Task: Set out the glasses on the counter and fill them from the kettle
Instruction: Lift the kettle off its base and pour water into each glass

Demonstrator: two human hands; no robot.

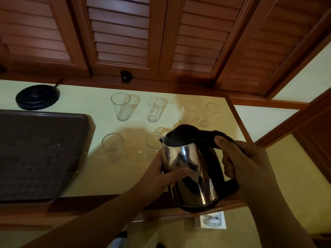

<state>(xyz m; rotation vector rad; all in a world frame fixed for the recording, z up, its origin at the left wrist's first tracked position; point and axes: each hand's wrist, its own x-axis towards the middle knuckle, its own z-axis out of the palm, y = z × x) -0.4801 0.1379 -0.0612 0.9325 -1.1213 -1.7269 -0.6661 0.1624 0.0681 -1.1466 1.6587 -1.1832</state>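
A steel kettle [189,163] with a black lid and handle hangs over the counter's [107,176] front right part, tilted slightly left. My right hand [245,158] grips its black handle. My left hand [161,174] cups the shiny body, thumb across the front. Several clear glasses stand upright on the counter: a back row from one at the left [121,108] to one at the right [209,113], and two in front [112,145]. The kettle's spout sits right beside the rim of the front right glass [154,140]. I see no stream of water.
A dark tray [39,151] covers the counter's left side. The kettle's round black base [37,97] sits at the back left with its cord. Wooden louvred cabinet doors [121,36] rise behind the counter. A wooden ledge bounds the counter on the right.
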